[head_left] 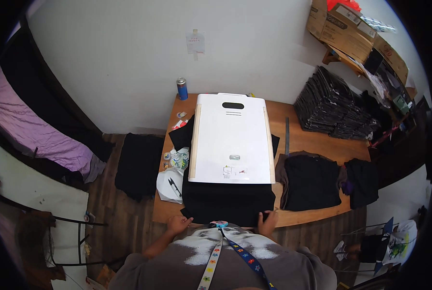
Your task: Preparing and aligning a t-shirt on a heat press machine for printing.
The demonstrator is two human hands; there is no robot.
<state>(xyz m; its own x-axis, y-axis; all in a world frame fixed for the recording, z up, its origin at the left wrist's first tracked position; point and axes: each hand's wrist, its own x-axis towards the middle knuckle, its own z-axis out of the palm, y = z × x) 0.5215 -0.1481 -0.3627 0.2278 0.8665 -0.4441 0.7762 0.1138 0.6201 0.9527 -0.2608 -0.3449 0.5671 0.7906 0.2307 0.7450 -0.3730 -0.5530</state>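
A black garment (228,203) lies on the wooden table in front of me, its near end at the table's front edge. On top of it rests a large white board (230,135) with a slot handle at the far end and tan strips down its sides. My left hand (179,224) is closed at the garment's near left corner, fingers curled on the edge. At the near right corner my right hand (267,223) pinches the garment's edge. Black cloth (181,137) also sticks out beyond the board's left side.
Left of the board lie black thread snips (175,185) on white paper and a blue can (182,89). Folded dark garments (312,181) and a metal ruler (287,135) occupy the right side. A tall stack of black packs (332,104) stands behind; another person (394,239) is at far right.
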